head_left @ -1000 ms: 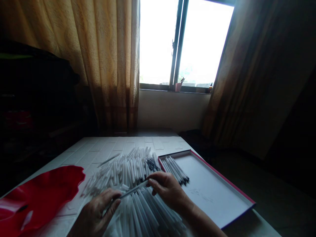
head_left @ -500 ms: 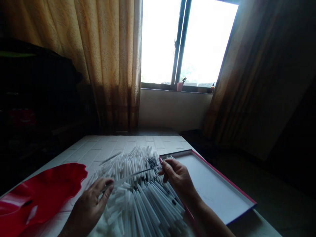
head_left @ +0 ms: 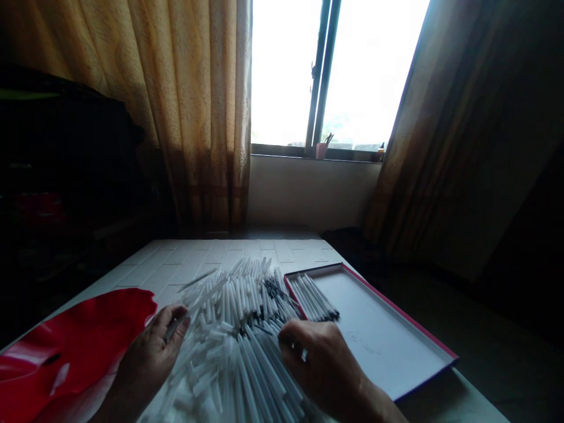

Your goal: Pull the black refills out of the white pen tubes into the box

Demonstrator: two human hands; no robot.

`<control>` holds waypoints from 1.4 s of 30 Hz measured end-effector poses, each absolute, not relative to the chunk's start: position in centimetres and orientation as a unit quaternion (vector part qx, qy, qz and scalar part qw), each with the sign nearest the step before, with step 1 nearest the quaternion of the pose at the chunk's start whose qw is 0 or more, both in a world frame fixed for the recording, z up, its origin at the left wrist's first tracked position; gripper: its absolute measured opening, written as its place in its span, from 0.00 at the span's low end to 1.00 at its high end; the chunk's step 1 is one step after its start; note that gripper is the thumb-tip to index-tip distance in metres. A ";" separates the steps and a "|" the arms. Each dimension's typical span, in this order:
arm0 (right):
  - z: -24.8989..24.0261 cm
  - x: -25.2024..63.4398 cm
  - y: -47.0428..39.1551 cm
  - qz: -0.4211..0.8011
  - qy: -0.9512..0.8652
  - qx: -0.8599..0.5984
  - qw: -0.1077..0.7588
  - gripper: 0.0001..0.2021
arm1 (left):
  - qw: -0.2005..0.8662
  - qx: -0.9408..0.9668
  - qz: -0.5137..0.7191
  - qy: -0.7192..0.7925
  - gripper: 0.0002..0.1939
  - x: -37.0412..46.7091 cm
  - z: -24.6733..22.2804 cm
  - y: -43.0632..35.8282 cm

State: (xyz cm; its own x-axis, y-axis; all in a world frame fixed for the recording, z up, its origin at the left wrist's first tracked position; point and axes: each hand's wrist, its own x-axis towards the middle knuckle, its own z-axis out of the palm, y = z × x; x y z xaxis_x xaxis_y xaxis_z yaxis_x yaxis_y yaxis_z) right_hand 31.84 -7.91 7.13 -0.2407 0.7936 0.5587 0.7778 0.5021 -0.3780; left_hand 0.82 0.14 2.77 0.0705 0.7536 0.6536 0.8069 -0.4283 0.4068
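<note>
My left hand (head_left: pixel 161 341) is closed on a slim translucent tube (head_left: pixel 176 324), pinched between thumb and fingers, beside the red dish. A large pile of similar white and translucent plastic tubes (head_left: pixel 247 294), like pen barrels, covers the middle of the table. Thin black rods (head_left: pixel 277 289) lie among them. Over the right side of the pile, my right hand (head_left: pixel 312 358) is bent downward with its fingers curled in; what they grip, if anything, is hidden. A row of tubes with black ends (head_left: pixel 314 296) lies in the shallow tray (head_left: pixel 388 346) to its right.
A red wavy-edged dish (head_left: pixel 83 335) stands at the left of the white brick-patterned table (head_left: pixel 176 258). Beyond the table are a window with a pink pen cup (head_left: pixel 321 150) on its sill and tan curtains (head_left: pixel 198 117). Dark furniture fills the left side.
My hands have moved apart. The right hand has left the thin dark rod stretched between them and dropped toward me over the pile, uncovering the row in the tray. My left hand has shifted slightly left.
</note>
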 end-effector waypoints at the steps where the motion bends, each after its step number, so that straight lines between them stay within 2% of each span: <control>1: 6.4 31.7 -8.1 -0.002 -0.794 -0.499 0.348 0.10 | 0.032 -0.731 -0.425 -0.533 0.19 1.0 2.8 0.0; 4: 4.2 31.4 -8.4 -0.044 -0.808 -0.513 0.287 0.08 | 0.028 -0.740 -0.435 -0.512 0.23 1.9 3.2 -0.5; 7: 3.4 31.4 -8.6 -0.060 -0.816 -0.543 0.187 0.08 | 0.031 -0.757 -0.452 -0.470 0.26 2.8 3.4 -1.0; 11: 5.4 31.7 -9.4 -0.026 -0.831 -0.550 0.079 0.03 | 0.018 -0.792 -0.450 -0.412 0.22 3.7 2.9 -1.7; 15: 7.4 32.3 -9.5 -0.014 -0.808 -0.578 0.114 0.08 | 0.001 -0.820 -0.437 -0.371 0.17 4.1 2.2 -2.2; 18: 7.8 32.3 -8.9 0.019 -0.788 -0.585 0.189 0.05 | 0.000 -0.829 -0.438 -0.347 0.14 4.4 2.3 -2.6; 21: 7.9 31.6 -8.3 0.069 -0.782 -0.569 0.244 0.16 | 0.011 -0.841 -0.436 -0.319 0.12 5.0 2.8 -3.1; 23: 8.0 30.9 -8.3 0.099 -0.792 -0.555 0.233 0.15 | 0.008 -0.850 -0.433 -0.301 0.11 5.4 2.9 -3.5; 25: 8.3 30.3 -8.3 0.125 -0.807 -0.541 0.199 0.06 | -0.004 -0.855 -0.431 -0.290 0.11 5.6 2.7 -3.7; 29: 8.7 30.3 -8.3 0.185 -0.814 -0.523 0.172 0.12 | -0.008 -0.863 -0.403 -0.304 0.12 4.9 1.8 -3.6; 33: 9.0 31.1 -8.3 0.221 -0.812 -0.514 0.168 0.13 | -0.036 -0.893 -0.329 -0.304 0.13 4.3 2.2 -3.5; 37: 8.9 31.5 -8.6 0.167 -0.852 -0.472 0.154 0.13 | -0.100 -0.913 -0.278 -0.282 0.20 4.6 3.9 -4.3; 42: 8.0 33.5 -8.5 -0.051 -0.899 -0.413 0.134 0.11 | -0.178 -0.905 -0.242 -0.302 0.26 3.8 5.1 -3.9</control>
State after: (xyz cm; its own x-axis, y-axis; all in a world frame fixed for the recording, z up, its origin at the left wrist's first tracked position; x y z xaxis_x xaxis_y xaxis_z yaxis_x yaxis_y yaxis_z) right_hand 33.48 -8.46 8.04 -0.6226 0.7291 0.2842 0.7568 0.6534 -0.0185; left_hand 3.79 -3.90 5.05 0.7010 0.6322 0.3300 0.4600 -0.7545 0.4681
